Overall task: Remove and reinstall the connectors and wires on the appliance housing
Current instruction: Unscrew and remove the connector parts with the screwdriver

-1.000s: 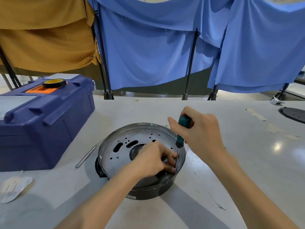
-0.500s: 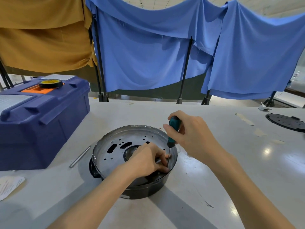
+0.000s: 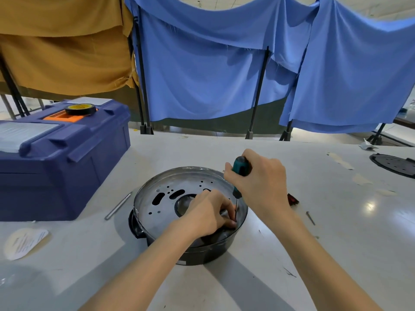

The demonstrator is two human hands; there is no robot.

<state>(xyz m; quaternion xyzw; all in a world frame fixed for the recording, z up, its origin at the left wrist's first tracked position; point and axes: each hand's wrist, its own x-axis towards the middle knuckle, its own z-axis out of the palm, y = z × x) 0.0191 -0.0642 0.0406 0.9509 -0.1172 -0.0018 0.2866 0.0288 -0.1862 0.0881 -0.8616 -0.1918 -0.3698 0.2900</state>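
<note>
A round black appliance housing with a perforated metal plate inside sits on the white table, in the middle of the view. My right hand grips a screwdriver with a green and black handle, held nearly upright. Its thin shaft points down at the housing's right inner edge. My left hand reaches into the housing with curled fingers pinching something small at the screwdriver's tip. What it pinches is hidden by the fingers.
A dark blue toolbox with a tape roll on top stands at the left. A metal rod lies beside the housing. A paper label lies front left. A small red and black part and a black perforated disc lie right.
The view has tilted and shifted slightly. Both hands stay at the housing's right edge, with the screwdriver still upright on the same spot.
</note>
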